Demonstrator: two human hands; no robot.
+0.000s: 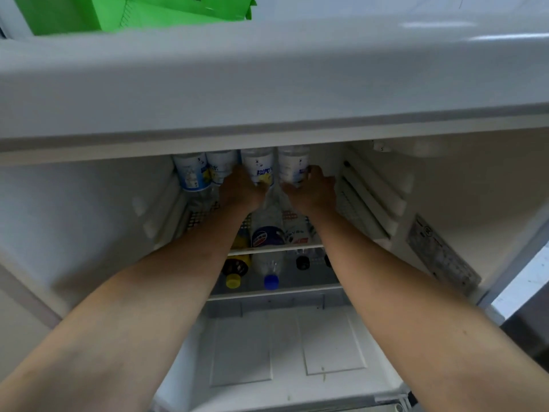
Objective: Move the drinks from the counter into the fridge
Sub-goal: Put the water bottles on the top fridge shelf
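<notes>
Gripping fridge [89, 233] bottles [258, 168]: hands [242, 188]

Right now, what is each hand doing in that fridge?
Left hand: grips a white-labelled bottle on the top shelf.
Right hand: grips the next bottle to its right.

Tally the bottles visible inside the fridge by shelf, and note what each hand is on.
Upper shelf, white-labelled bottles: 4
Lower shelf, bottles showing caps: 4, including a yellow cap and a blue cap
Total: 8
The left hand and right hand each grip an upper-shelf bottle.
</notes>
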